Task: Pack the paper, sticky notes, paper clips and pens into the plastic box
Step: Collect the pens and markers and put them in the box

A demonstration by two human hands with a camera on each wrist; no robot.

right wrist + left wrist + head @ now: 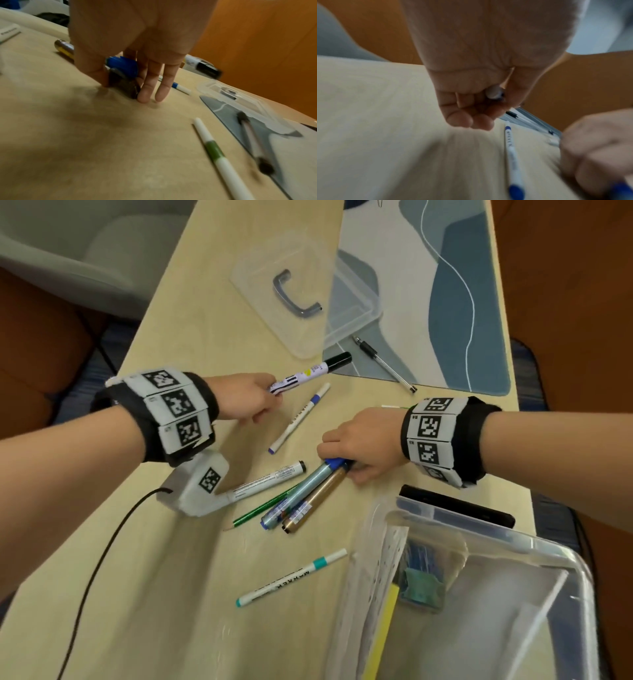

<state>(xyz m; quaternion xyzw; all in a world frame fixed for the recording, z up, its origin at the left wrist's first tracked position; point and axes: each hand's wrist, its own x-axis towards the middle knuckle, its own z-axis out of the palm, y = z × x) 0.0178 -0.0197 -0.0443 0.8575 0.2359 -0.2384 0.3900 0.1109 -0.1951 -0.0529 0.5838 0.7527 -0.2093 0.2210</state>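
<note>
Gathering pens is the step I judge in hand. The plastic box (561, 559) sits near right on the pale tabletop (164, 594), paper already inside. My right hand (363, 446) clamps a bundle of markers (308, 494); my left hand (246, 400) grips a black-capped marker (318, 369). Next, I'd carry both loads to the box. Loose pens remain; orange floor shows around.

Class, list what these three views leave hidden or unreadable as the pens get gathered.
- Head view: the right hand covers the caps of the bundled markers; their exact count is unclear.
- Head view: the plastic box is cut off by the bottom edge, its contents murky through the wall.
- Left wrist view: the blue-capped pen print is blurred.
</note>
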